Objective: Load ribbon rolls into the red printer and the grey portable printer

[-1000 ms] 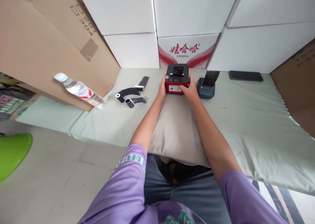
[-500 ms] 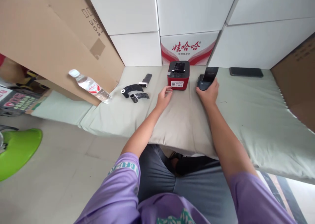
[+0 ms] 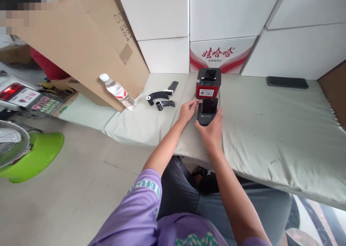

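Observation:
My right hand [image 3: 213,128] is wrapped round the near end of a small dark label printer [image 3: 205,118], thumb on its left side and fingers on its right. A black strip of paper [image 3: 210,105] stands up out of its top. My left hand [image 3: 187,111] is at the printer's upper left, thumb and finger pinched together beside the strip; what they hold, if anything, is too small to make out. Just behind stands a red and black box-shaped printer [image 3: 208,85] with a white label on its front and a black strip on top.
Several black paper rolls [image 3: 159,105] lie on the cloth-covered bench [image 3: 256,130], left of my hands. A water bottle [image 3: 119,91] leans by a brown carton [image 3: 92,40]. White boxes [image 3: 162,55] line the back. A black phone [image 3: 287,82] lies at right.
My right hand has brought the small dark printer leftward and nearer, in front of the red printer. My left hand has moved from the red printer to the small one. The view has shifted left.

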Available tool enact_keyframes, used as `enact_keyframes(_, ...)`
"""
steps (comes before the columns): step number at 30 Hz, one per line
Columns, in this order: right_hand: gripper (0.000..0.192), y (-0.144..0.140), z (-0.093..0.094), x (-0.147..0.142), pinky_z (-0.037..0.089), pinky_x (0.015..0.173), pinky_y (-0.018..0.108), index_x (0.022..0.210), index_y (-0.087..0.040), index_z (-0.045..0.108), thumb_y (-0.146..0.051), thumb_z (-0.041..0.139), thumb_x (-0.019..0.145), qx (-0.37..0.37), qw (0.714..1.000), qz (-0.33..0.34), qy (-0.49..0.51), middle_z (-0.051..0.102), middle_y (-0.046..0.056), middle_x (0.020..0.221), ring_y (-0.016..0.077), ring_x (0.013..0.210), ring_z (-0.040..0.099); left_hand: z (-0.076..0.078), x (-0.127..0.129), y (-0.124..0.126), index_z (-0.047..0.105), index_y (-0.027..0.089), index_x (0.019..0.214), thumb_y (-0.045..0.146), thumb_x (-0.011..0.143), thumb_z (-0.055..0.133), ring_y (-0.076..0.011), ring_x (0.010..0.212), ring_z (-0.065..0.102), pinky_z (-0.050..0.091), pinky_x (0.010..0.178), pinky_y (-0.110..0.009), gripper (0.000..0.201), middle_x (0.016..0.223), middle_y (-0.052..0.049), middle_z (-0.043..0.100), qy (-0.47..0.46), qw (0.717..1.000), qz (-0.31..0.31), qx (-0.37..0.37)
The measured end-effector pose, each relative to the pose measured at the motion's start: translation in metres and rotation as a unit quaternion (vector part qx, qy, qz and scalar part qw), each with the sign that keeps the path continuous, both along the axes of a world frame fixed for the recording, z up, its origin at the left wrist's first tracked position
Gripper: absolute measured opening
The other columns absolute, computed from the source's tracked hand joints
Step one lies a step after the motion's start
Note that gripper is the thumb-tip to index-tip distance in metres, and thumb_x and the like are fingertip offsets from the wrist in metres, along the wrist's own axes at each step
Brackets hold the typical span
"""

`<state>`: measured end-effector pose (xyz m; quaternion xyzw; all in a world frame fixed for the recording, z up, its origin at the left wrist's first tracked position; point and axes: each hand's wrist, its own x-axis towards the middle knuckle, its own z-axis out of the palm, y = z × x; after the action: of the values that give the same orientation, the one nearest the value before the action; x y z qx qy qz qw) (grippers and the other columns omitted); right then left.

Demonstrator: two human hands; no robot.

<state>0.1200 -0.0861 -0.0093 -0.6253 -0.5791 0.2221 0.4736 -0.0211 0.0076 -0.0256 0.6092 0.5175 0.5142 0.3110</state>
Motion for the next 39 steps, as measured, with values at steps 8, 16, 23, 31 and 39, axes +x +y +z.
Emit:
enact_keyframes(8,0.110,0.006,-0.023,-0.006,0.038,0.127,0.064,0.164,-0.008,0.027,-0.040,0.081,0.073,0.021,0.999,0.007,-0.029,0.045,0.031,0.159,0.0453,0.154,0.042,-0.016,-0.010,-0.060,0.060,0.021,0.155,0.007,0.088,0.045,-0.0272,0.145,0.062,0.044,0.129,-0.046,0.071,0.155,-0.007,0.066,0.148,0.988,-0.048,-0.015)
enact_keyframes(16,0.110,0.002,-0.018,-0.005,0.033,0.130,0.065,0.163,-0.006,0.029,-0.042,0.082,0.073,0.018,0.999,0.024,0.015,0.041,0.032,0.162,0.0444,0.158,0.037,-0.009,-0.006,-0.074,0.050,0.024,0.162,0.003,0.084,0.044,-0.0271,0.160,0.044,0.031,0.137,-0.050,0.081,0.171,-0.006,0.047,0.149,0.989,-0.012,-0.009)
enact_keyframes(23,0.112,0.002,-0.017,-0.004,0.032,0.131,0.066,0.162,-0.005,0.028,-0.050,0.081,0.074,0.016,0.998,0.032,0.042,0.040,0.033,0.162,0.0445,0.159,0.035,-0.015,-0.002,-0.076,0.011,0.027,0.175,0.004,0.085,0.048,-0.0234,0.163,0.040,0.026,0.139,-0.051,0.100,0.165,-0.006,0.055,0.086,0.996,-0.021,0.026)
enact_keyframes(31,0.105,0.006,-0.024,-0.005,0.035,0.129,0.065,0.160,-0.013,0.032,-0.037,0.083,0.071,0.031,0.999,0.007,0.020,0.044,0.028,0.159,0.0426,0.156,0.040,-0.019,0.001,-0.071,0.031,0.022,0.171,0.000,0.083,0.046,-0.0234,0.158,0.049,0.027,0.140,-0.049,0.092,0.161,-0.005,0.057,0.073,0.995,-0.040,-0.056)
enact_keyframes(39,0.108,0.005,-0.022,-0.009,0.034,0.129,0.066,0.162,-0.012,0.028,-0.034,0.082,0.071,0.010,1.000,-0.012,-0.004,0.043,0.029,0.160,0.0444,0.154,0.041,-0.015,-0.001,-0.067,0.056,0.024,0.157,0.000,0.086,0.048,-0.0268,0.152,0.056,0.024,0.140,-0.053,0.075,0.159,-0.006,0.059,0.148,0.986,-0.040,-0.062)
